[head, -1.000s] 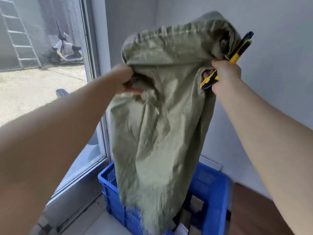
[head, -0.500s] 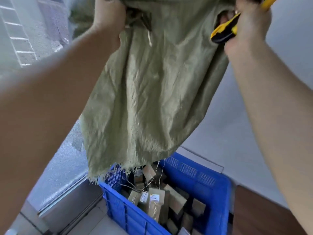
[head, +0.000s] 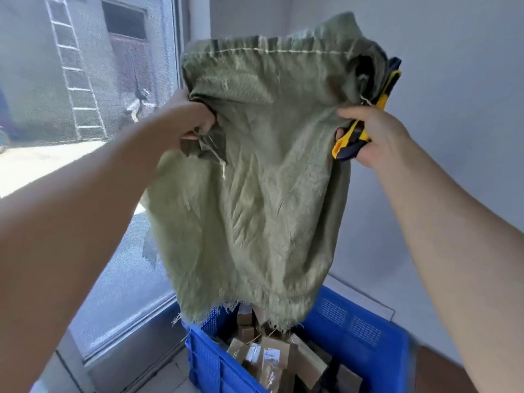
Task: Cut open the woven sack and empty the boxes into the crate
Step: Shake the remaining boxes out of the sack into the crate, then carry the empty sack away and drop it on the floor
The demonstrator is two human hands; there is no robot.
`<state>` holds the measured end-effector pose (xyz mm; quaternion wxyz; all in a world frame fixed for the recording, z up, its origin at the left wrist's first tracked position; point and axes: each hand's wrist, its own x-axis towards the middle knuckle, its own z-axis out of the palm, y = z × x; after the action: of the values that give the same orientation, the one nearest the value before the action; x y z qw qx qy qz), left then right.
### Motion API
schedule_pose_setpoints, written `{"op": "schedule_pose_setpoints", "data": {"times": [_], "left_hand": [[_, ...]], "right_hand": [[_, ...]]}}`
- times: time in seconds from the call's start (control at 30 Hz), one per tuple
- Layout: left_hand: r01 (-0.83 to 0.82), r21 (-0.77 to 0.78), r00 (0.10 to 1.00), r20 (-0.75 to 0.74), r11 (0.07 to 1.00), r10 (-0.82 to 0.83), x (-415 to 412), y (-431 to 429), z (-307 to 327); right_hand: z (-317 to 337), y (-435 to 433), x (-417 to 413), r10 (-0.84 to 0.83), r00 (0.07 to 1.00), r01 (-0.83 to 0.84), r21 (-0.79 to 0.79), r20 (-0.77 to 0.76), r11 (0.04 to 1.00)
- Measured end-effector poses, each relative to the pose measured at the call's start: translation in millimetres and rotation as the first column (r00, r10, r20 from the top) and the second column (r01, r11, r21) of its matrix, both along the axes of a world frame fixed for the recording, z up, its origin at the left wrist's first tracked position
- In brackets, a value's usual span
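Above the crate (head: 368, 330) at 6 o'clock, left hand (head: 187, 117) fingers clench the sack (head: 255, 194); right hand (head: 374, 134) fingers clamp sack and knife (head: 344, 147).

No text can be read anywhere. The cardboard boxes (head: 279, 361) lying in the blue crate (head: 365, 330) carry pale labels, and one white label (head: 271, 356) shows a dark smudge of print, but it is too small and blurred to make out a single letter. The green woven sack (head: 255, 194) and the yellow utility knife (head: 351, 140) show no legible marking or brand.
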<state>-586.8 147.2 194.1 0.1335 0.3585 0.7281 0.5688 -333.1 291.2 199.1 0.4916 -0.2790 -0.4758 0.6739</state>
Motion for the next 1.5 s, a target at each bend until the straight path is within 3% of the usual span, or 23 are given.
{"op": "schedule_pose_setpoints", "data": {"times": [0.13,0.3,0.53,0.83,1.2,1.5], "left_hand": [[-0.054,-0.029,0.997,0.049,0.998,0.055,-16,-18,-21],[-0.057,-0.071,0.998,-0.041,0.996,0.054,-5,-41,-37],[-0.22,0.108,0.973,-0.052,0.97,0.226,18,-70,-40],[-0.531,0.297,0.832,0.003,0.794,0.555,65,-129,-30],[-0.658,0.439,0.694,0.038,0.612,0.719,104,-236,-21],[-0.725,0.394,0.621,0.019,0.565,0.783,141,-331,-43]], "right_hand": [[-17,-7,-8,0.033,0.999,-0.032,-0.076,0.012,0.997],[-28,-19,-8,0.087,0.996,-0.086,-0.117,0.004,0.989],[-32,-29,7,0.194,0.977,-0.202,-0.092,-0.086,0.975],[-26,-48,13,0.192,0.98,-0.195,-0.089,-0.042,0.977],[-9,-119,-7,0.41,0.909,-0.414,-0.052,-0.081,0.909],[-24,-192,-19,0.541,0.839,-0.544,-0.091,-0.063,0.834]]}}
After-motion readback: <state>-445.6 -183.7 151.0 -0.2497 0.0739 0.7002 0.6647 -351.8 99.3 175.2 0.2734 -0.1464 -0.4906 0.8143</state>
